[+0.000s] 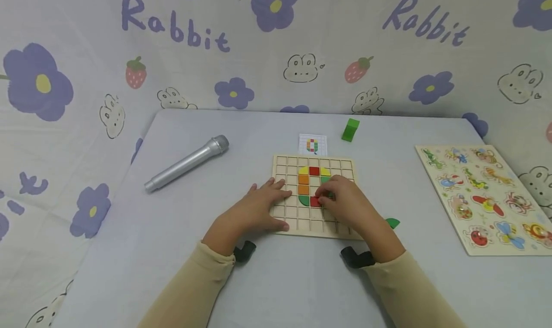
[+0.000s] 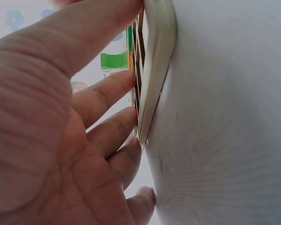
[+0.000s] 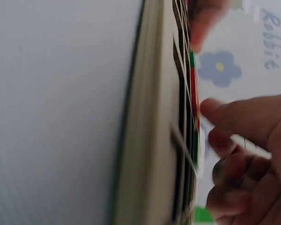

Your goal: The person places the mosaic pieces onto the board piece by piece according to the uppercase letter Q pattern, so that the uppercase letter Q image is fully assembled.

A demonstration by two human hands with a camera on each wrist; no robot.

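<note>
A wooden grid board (image 1: 290,222) lies on the table with yellow, red, orange and green pieces set in a ring on it. My left hand (image 1: 258,207) rests on its left side, fingers spread and thumb at the front edge. My right hand (image 1: 347,201) is over the ring's lower right, fingers bent, with thumb and index fingertips right at the lower red square (image 1: 315,202); I cannot tell whether they pinch it. The right hand covers part of the ring's right side. A green quarter-circle piece (image 1: 392,222) lies beside my right wrist.
Behind the board lies a small pattern card (image 1: 313,144), with a green block (image 1: 350,130) to its right. A silver microphone (image 1: 187,164) lies at the left. A wooden insect puzzle board (image 1: 487,198) takes up the table's right side.
</note>
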